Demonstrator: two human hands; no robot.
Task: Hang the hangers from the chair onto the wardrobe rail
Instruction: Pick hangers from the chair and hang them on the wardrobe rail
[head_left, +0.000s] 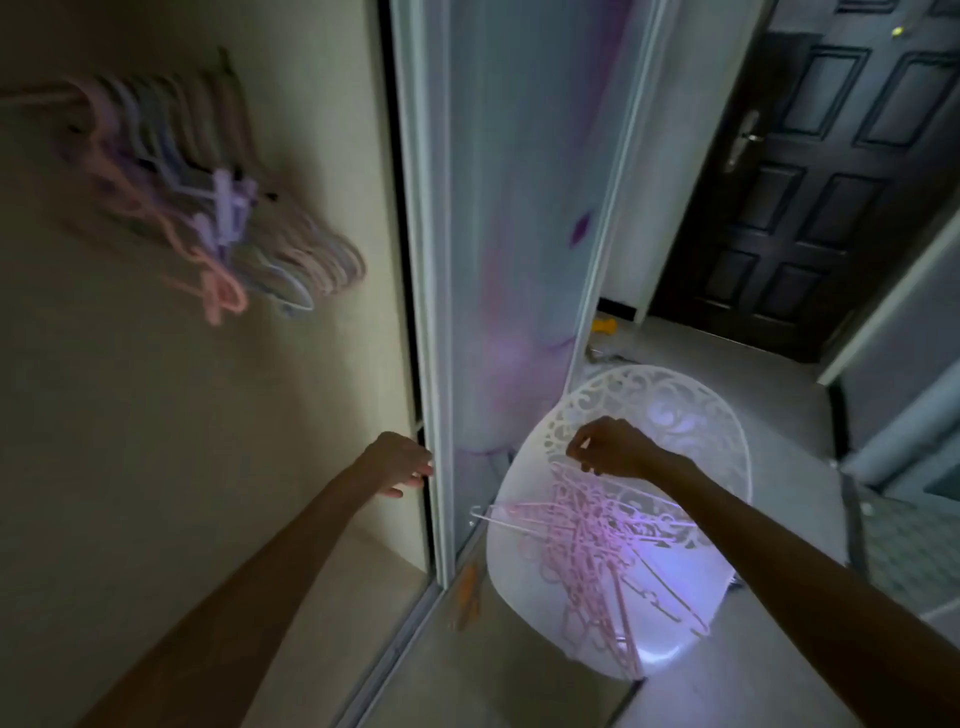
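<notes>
A tangled pile of pink hangers (597, 540) lies on the seat of a white chair (524, 561) with an ornate cut-out back, at the lower right. My right hand (608, 447) reaches down over the pile and pinches the top of a pink hanger at its far end. My left hand (402, 462) rests with relaxed fingers against the edge of the wardrobe's sliding door frame (434, 364). Inside the wardrobe, upper left, several pink, purple and blue hangers (208, 218) hang on the rail (36, 96), blurred.
The sliding wardrobe door (519, 208) with a purple pattern stands between wardrobe and chair. A dark panelled door (810, 182) is at the far right. Small yellow items (602, 327) lie on the floor behind the chair. An orange object (467, 592) lies beside the door track.
</notes>
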